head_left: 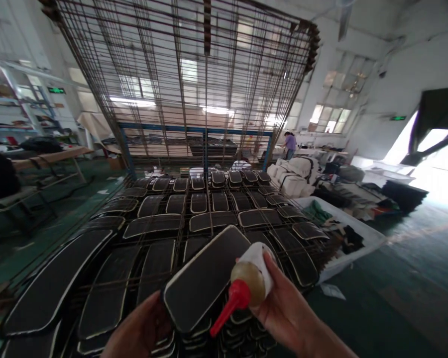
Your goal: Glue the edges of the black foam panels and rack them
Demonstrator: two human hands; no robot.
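Far left, brown tabletop [56, 158] with dark cloth items on it, green floor beside it. Next, black rounded-corner panels [59, 283] with pale edges, laid in rows on a rusty wire rack; some long, some short. My left grip [144, 323], low in view: fingers curled in, closed on the lower-left end of one black oblong panel with a cream edge line [207, 278]. That panel is tilted, far end up and to the right, above the rows. Behind, a rusty wire grid frame [207, 40] slants up over blue metal posts. Right of the held panel: a squeeze bottle with white wrap, yellowish shoulder and red nozzle [248, 281], nozzle angled down-left, tip near the panel's lower-right side; can't tell if touching. My right grip [280, 303] is closed around the bottle, fingers partly hidden behind it. Background, person in a purple top [290, 145], well apart. White bundles [294, 176] right of the rack; nearer, white open bin [369, 241] with green and dark cloth inside.
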